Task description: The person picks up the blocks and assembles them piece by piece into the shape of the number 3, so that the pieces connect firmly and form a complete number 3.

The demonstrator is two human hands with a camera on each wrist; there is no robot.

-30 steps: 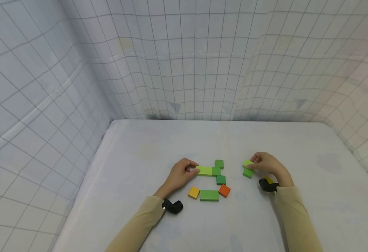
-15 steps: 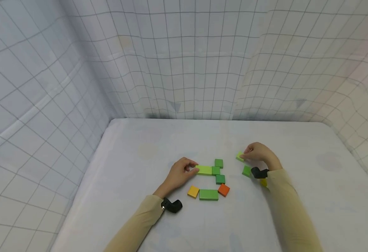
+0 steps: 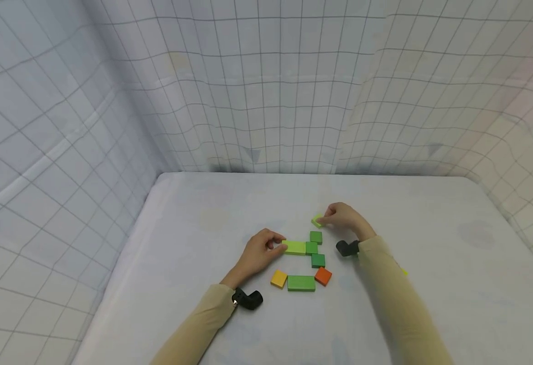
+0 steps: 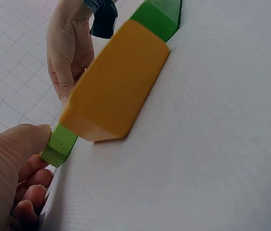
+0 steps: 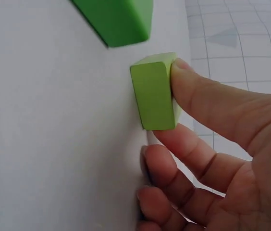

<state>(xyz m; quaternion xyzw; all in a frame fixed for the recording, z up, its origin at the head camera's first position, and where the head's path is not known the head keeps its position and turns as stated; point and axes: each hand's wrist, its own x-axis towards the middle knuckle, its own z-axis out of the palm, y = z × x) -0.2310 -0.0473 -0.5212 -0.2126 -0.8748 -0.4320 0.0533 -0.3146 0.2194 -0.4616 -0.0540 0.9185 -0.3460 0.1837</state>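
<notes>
Thumb and fingers of my left hand [image 3: 258,253] pinch the left end of a long light green block [image 3: 295,247], which lies flat on the table. Its right end meets a green square block [image 3: 311,248]; two more green squares, an upper one [image 3: 316,238] and a lower one [image 3: 318,260], stand at that square's corners. My right hand [image 3: 345,218] pinches a small light green block [image 3: 316,221] just beyond the upper square. In the right wrist view this light green block [image 5: 152,96] sits between thumb and index finger, close to the table surface.
Nearer me, a yellow-orange block [image 3: 279,279], a long green block [image 3: 301,283] and a red-orange block [image 3: 323,276] form a row. A yellow piece [image 3: 404,272] peeks out past the right sleeve [image 3: 396,289]. Gridded white cloth [image 3: 293,101] hangs behind the table.
My right hand has carried the small light green block left, from beside another green block to beyond the upper green square. The left hand has stayed at the long light green block.
</notes>
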